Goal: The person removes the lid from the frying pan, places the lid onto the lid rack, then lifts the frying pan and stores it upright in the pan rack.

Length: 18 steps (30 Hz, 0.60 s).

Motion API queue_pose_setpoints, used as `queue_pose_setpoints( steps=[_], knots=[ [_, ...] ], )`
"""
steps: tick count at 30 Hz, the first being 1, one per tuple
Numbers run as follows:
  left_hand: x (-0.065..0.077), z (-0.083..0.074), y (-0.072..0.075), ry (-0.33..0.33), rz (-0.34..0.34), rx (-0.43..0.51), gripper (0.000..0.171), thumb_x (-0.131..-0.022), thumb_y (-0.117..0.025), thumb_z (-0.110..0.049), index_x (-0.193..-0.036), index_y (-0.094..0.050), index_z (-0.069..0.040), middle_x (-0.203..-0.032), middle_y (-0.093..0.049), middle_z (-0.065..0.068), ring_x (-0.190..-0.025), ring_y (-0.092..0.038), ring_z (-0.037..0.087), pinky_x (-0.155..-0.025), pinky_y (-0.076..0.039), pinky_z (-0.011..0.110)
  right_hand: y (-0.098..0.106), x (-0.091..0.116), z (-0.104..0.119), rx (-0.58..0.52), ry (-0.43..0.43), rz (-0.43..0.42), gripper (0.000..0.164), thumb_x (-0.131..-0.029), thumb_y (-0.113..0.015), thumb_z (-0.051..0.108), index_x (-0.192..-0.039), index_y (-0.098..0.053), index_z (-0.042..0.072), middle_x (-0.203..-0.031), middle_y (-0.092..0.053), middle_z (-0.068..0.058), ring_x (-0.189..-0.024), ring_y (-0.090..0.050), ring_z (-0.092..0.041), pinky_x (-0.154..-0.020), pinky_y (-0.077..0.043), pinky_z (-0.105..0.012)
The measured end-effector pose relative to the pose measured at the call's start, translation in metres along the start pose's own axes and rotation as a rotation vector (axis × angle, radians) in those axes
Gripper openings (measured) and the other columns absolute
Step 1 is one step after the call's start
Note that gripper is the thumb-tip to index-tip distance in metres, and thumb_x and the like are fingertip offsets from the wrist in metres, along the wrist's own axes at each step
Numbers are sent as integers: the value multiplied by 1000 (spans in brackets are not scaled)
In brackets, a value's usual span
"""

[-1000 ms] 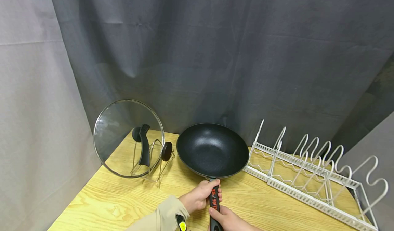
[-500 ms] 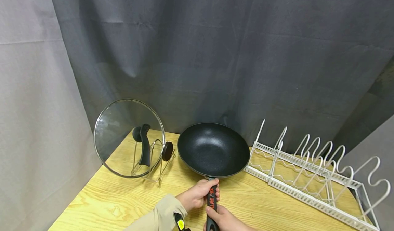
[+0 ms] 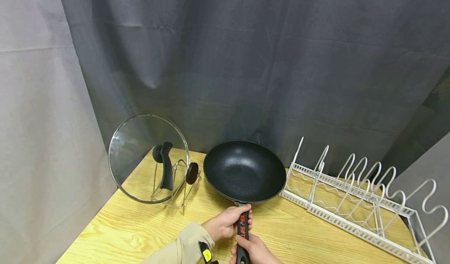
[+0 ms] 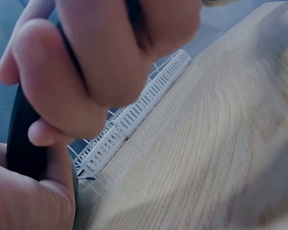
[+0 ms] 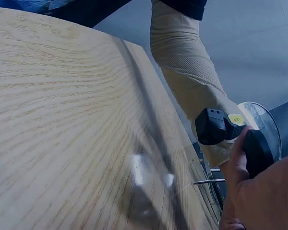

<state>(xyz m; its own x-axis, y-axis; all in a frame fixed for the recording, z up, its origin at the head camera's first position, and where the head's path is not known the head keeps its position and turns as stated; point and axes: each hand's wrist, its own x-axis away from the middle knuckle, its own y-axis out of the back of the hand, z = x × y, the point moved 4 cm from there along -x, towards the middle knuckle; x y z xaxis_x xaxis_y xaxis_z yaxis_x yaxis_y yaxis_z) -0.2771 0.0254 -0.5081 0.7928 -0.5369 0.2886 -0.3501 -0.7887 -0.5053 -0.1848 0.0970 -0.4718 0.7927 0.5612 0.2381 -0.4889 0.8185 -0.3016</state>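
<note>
A black frying pan (image 3: pixel 245 172) sits at the middle of the table, its handle pointing toward me. My left hand (image 3: pixel 228 222) grips the handle close to the pan, thumb along the top. Lower down, my right hand (image 3: pixel 254 250) holds the handle's end, with the thumb over it. In the left wrist view, curled fingers (image 4: pixel 43 81) wrap the black handle (image 4: pixel 26 139). The right wrist view shows the handle's dark end (image 5: pixel 257 152) beside the right hand (image 5: pixel 266 199). The pan's underside is hidden.
On the left, a glass lid (image 3: pixel 140 170) with a black knob handle leans upright in a wire stand (image 3: pixel 183 197). A white wire rack (image 3: pixel 355 217) with several loops stands on the right. A grey curtain (image 3: pixel 246 61) hangs behind the wooden table (image 3: pixel 116 232).
Both hands and the handle's end have shifted slightly left over the last second. The grip on the handle stays the same, and the pan's bowl has barely moved.
</note>
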Motion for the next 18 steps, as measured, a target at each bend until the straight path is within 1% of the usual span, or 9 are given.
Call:
queue_pose_setpoints(
  steps=[4, 9, 12, 15, 18],
  knots=[
    [-1, 1, -1, 23, 29, 26, 18, -99, -48, -26, -87, -51, -12, -76, -53, -2, -65, -54, 4, -65, -52, 16, 0, 1, -1, 21, -6, -66, 23, -101, -33, 15, -105, -40, -7, -72, -57, 2, -62, -63, -8, -60, -52, -21],
    [-1, 2, -1, 43, 57, 59, 19, -100, -47, -27, -90, -50, -11, -79, -57, 0, -70, -58, 6, -69, -52, 18, 1, 1, -2, 66, -12, -116, 20, -100, -36, 16, -98, -44, -2, -70, -55, 2, -59, -62, -8, -57, -51, -20],
    [0, 2, -2, 41, 59, 71, 18, -100, -46, -26, -92, -50, -10, -85, -63, 3, -73, -62, 8, -70, -53, 18, 1, 0, -2, 82, -2, -132, 19, -100, -38, 16, -97, -45, -1, -68, -54, 3, -57, -60, -7, -56, -50, -20],
    [0, 1, -4, 34, 56, 71, 16, -101, -45, -24, -94, -50, -10, -88, -66, 5, -73, -64, 8, -69, -53, 19, 3, -1, -2, 108, 11, -157, 18, -100, -42, 17, -97, -46, 0, -66, -53, 2, -54, -59, -7, -54, -50, -20],
    [0, 0, -5, 26, 59, 71, 17, -101, -44, -24, -92, -50, -11, -84, -63, 1, -69, -61, 6, -67, -52, 18, 4, -2, -4, 146, 17, -192, 20, -99, -46, 19, -97, -47, 0, -66, -52, 2, -52, -58, -8, -52, -50, -21]
  ],
)
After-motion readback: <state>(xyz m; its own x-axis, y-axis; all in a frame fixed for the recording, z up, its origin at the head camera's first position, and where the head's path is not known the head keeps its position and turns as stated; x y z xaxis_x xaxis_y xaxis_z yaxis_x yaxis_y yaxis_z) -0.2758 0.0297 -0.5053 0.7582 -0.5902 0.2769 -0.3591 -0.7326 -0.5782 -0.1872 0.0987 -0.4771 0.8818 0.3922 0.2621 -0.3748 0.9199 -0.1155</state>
